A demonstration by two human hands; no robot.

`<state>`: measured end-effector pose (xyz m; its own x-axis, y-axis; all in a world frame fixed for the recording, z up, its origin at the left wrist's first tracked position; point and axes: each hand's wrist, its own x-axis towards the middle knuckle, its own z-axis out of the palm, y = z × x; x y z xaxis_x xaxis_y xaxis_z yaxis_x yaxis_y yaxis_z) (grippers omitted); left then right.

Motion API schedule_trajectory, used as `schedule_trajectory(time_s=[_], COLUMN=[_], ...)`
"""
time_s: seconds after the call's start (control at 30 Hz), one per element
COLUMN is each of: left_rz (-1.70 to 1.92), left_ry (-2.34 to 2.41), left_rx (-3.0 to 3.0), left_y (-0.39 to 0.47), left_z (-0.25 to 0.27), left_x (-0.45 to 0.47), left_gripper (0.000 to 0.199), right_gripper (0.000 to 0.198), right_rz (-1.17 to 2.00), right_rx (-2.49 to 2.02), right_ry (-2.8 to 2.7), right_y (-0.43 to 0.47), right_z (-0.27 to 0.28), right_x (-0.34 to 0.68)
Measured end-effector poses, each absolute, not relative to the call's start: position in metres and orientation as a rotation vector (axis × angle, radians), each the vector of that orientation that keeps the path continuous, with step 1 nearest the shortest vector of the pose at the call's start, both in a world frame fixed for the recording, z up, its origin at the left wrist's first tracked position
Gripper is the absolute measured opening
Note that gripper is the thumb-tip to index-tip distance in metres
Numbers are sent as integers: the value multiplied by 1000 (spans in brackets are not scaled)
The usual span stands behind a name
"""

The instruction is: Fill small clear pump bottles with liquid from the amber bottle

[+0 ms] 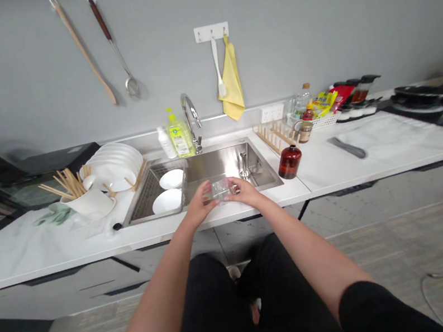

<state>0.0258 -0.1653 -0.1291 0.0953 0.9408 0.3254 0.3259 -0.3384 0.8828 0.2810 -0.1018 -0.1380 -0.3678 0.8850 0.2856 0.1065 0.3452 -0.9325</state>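
Over the front rim of the sink, my left hand and my right hand grip a small see-through container from its two ends. It looks like a clear glass or plastic cup on its side; the exact kind is blurred. Left of it, two white bowls sit in a wire drain basket inside the sink. The chrome faucet rises behind. A dark red bottle stands right of the sink, apart from my right hand.
Yellow-green dish soap and a white bottle stand behind the sink. White plates and a utensil holder are left. A wooden rack, grey tongs-like utensil and a condiment basket are right. A yellow cloth hangs above.
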Motion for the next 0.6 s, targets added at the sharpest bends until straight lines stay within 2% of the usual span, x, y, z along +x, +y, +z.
schedule_trajectory(time_s=[0.2,0.4,0.6], left_rz=[1200,1217,1258], left_ry=[1128,1073,1099], left_rx=[1629,1608,1573], left_y=[-148,-158,-162], left_z=[-151,-145,-139], left_x=[25,21,23], left_gripper=[89,92,69], right_gripper=[81,84,85], right_rz=[1124,1139,960], right_rx=[-840,-844,-983], right_ry=[-1783,-1737,-1655], right_y=[-105,-116,-156], right_z=[-133,-132,-135], right_x=[282,284,364])
